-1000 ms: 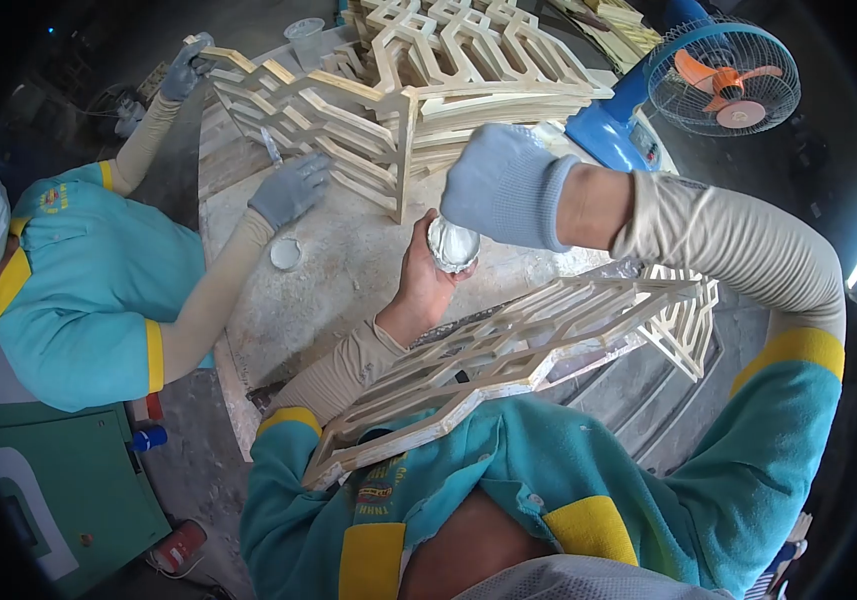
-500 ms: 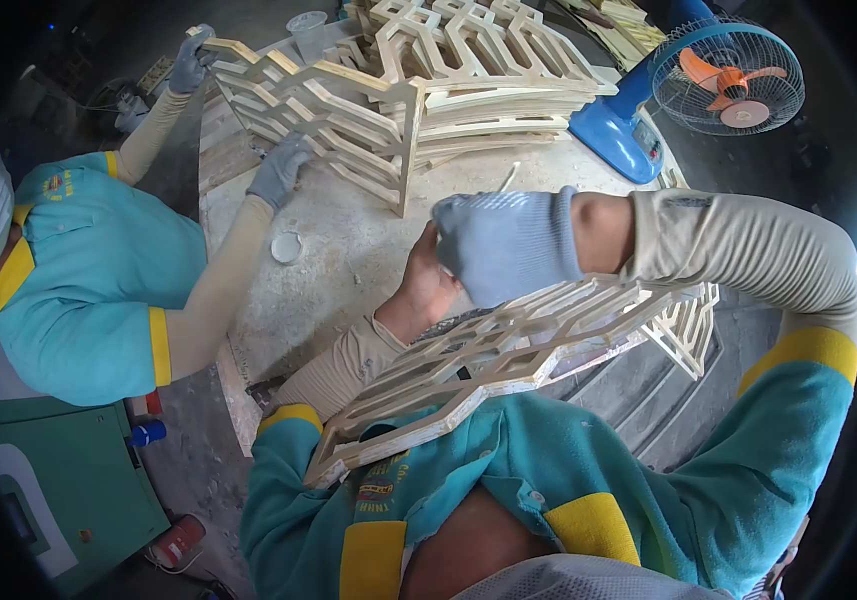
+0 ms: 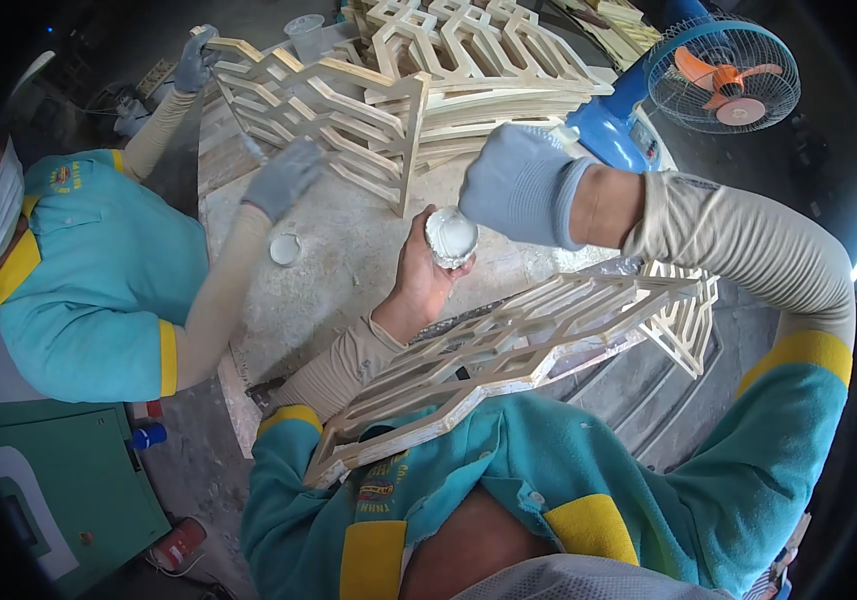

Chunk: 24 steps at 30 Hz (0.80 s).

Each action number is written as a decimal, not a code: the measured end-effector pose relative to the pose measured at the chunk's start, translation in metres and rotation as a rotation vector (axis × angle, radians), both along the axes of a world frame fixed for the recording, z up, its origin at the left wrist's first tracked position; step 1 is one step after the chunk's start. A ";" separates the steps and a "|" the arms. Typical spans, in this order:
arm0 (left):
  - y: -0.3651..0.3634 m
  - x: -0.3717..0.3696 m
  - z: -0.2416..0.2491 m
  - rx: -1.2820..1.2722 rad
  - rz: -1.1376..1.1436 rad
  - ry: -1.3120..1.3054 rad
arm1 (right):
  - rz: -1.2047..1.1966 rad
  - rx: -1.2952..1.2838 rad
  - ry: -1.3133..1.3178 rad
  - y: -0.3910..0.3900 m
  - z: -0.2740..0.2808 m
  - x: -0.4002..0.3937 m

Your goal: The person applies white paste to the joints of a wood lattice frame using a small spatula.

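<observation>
My bare left hand (image 3: 422, 284) is wrapped round a small cup of white paste (image 3: 451, 237), its open top facing up. My right hand (image 3: 520, 188), in a grey-blue glove, is closed in a fist just right of the cup and above the table. What its fingers hold, if anything, is hidden. A wooden lattice panel (image 3: 478, 390) leans against my chest, below both hands, with its far end over the table edge.
Across the worktable (image 3: 338, 270), a co-worker in gloves steadies another lattice panel (image 3: 323, 125). Behind it rises a stack of lattice panels (image 3: 488, 110). A blue fan (image 3: 723, 80) stands at the right, a small white lid or cup (image 3: 286, 249) at the left, and a clear plastic cup (image 3: 305, 35) farther back.
My right hand has lifted away from the cup, up and to the right, uncovering the white paste. My left hand stays put. The co-worker's nearer hand has shifted slightly along their panel.
</observation>
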<state>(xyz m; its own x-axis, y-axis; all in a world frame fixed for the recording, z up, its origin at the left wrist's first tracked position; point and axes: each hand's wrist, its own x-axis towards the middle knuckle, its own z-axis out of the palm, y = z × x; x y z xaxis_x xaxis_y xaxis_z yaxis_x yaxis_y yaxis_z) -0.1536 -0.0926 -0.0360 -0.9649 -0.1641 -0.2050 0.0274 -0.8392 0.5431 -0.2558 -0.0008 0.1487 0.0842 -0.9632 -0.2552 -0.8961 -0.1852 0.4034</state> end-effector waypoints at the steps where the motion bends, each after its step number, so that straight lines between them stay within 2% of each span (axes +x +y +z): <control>1: 0.002 0.000 0.004 0.005 0.078 -0.057 | -0.055 0.043 -0.030 0.000 0.003 0.005; 5: 0.002 -0.001 0.005 -0.014 0.119 -0.040 | -0.191 0.049 -0.132 0.003 0.002 0.014; 7: 0.006 0.000 0.015 -0.039 0.227 -0.140 | -0.361 0.109 -0.278 0.001 0.006 0.017; 11: 0.003 0.000 0.007 0.001 0.157 -0.050 | -0.346 0.050 -0.255 -0.003 0.008 0.008; 13: -0.001 -0.001 -0.005 0.009 0.043 0.049 | -0.290 0.036 -0.098 -0.004 0.011 0.001; 20: -0.001 -0.002 -0.001 0.046 0.064 0.003 | -0.311 0.072 -0.154 0.001 0.017 0.005; 24: -0.002 -0.001 0.003 0.090 0.027 0.055 | -0.199 -0.008 -0.049 0.006 0.001 -0.007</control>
